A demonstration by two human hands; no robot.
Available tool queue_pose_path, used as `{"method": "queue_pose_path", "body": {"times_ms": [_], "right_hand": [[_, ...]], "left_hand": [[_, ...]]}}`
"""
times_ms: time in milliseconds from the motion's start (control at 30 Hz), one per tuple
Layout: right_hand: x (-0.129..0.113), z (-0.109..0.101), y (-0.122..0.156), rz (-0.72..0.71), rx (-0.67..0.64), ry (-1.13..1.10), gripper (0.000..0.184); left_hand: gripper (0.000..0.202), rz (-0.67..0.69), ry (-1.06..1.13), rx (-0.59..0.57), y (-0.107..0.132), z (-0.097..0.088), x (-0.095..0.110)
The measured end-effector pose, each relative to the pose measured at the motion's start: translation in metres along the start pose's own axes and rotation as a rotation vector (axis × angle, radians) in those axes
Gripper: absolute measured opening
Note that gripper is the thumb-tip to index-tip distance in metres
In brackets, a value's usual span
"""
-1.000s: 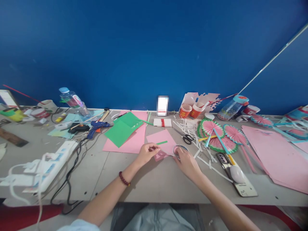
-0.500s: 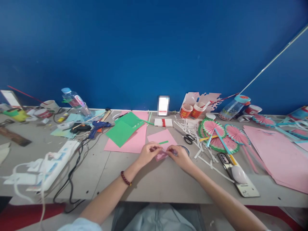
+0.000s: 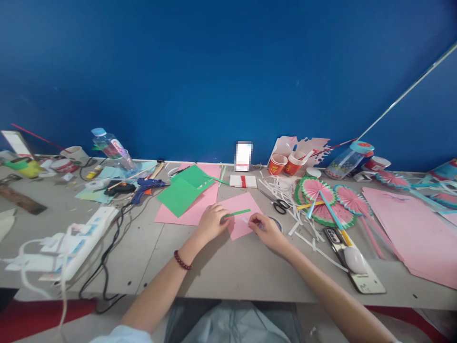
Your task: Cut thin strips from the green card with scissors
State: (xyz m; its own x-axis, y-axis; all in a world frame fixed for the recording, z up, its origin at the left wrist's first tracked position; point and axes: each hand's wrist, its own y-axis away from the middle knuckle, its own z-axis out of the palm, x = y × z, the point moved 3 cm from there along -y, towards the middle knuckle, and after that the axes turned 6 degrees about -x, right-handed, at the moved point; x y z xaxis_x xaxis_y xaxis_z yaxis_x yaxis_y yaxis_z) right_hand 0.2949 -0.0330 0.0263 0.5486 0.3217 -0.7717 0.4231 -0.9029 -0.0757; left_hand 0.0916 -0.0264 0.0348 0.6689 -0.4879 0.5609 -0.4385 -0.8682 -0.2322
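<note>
A narrow green paper strip lies across a small pink paper sheet. My left hand is at the sheet's left side, its fingers curled closed on the strip's left end; their tips are partly hidden. Over the right part of the sheet, my right hand pinches a short pale piece of tape between thumb and finger. A roll of tape lies just behind the right hand, partly covered by it.
Green paper lies on a large pink sheet at left. Black-handled scissors, white strips and paper fans are at right. A glue gun and power strip stand left; a phone lies front right.
My hands have moved apart. The left one has shifted left and up to the green strip's end, while the right stays nearly in place with the pale piece.
</note>
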Motion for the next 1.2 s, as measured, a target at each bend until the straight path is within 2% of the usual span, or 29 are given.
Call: {"method": "queue_pose_path", "body": {"times_ms": [67, 133, 300, 500, 633, 733, 833, 900, 967, 1033, 1100, 1200], "right_hand": [[0.000, -0.001, -0.001, -0.027, -0.024, -0.004, 0.014], [0.001, -0.002, -0.002, -0.059, -0.051, 0.011, 0.014], [-0.001, -0.009, -0.004, -0.090, -0.155, 0.076, 0.011], [-0.007, -0.008, -0.015, -0.046, -0.358, 0.053, 0.010], [-0.012, -0.002, -0.022, -0.013, -0.386, 0.085, 0.011], [-0.014, 0.002, -0.025, 0.027, -0.374, 0.087, 0.013], [-0.014, 0.003, -0.026, 0.083, -0.353, 0.085, 0.015], [-0.014, 0.004, -0.027, 0.119, -0.350, 0.092, 0.016], [-0.015, 0.004, -0.028, 0.144, -0.362, 0.107, 0.015], [-0.016, 0.004, -0.031, 0.156, -0.396, 0.117, 0.015], [-0.015, 0.005, -0.033, 0.165, -0.437, 0.123, 0.015], [-0.013, 0.005, -0.037, 0.175, -0.461, 0.147, 0.015]], "left_hand": [[0.020, 0.077, -0.062, -0.103, 0.000, 0.001, 0.000], [0.025, 0.116, -0.092, -0.148, 0.000, 0.002, 0.001], [0.033, 0.117, -0.133, -0.189, -0.004, 0.007, -0.003], [0.041, 0.130, -0.098, -0.253, -0.008, 0.010, -0.009], [0.041, 0.108, -0.077, -0.263, -0.009, 0.012, -0.010], [0.051, 0.093, -0.046, -0.226, -0.009, 0.010, -0.010], [0.050, 0.056, -0.069, -0.171, -0.008, -0.002, -0.002], [0.034, -0.003, -0.149, -0.141, -0.004, -0.012, 0.008], [0.020, -0.075, -0.274, -0.176, 0.003, -0.018, 0.021], [0.024, -0.087, -0.391, -0.235, 0.015, -0.015, 0.034], [0.027, 0.036, -0.484, -0.286, 0.031, -0.002, 0.047], [0.018, 0.292, -0.580, -0.295, 0.053, 0.026, 0.060]]}}
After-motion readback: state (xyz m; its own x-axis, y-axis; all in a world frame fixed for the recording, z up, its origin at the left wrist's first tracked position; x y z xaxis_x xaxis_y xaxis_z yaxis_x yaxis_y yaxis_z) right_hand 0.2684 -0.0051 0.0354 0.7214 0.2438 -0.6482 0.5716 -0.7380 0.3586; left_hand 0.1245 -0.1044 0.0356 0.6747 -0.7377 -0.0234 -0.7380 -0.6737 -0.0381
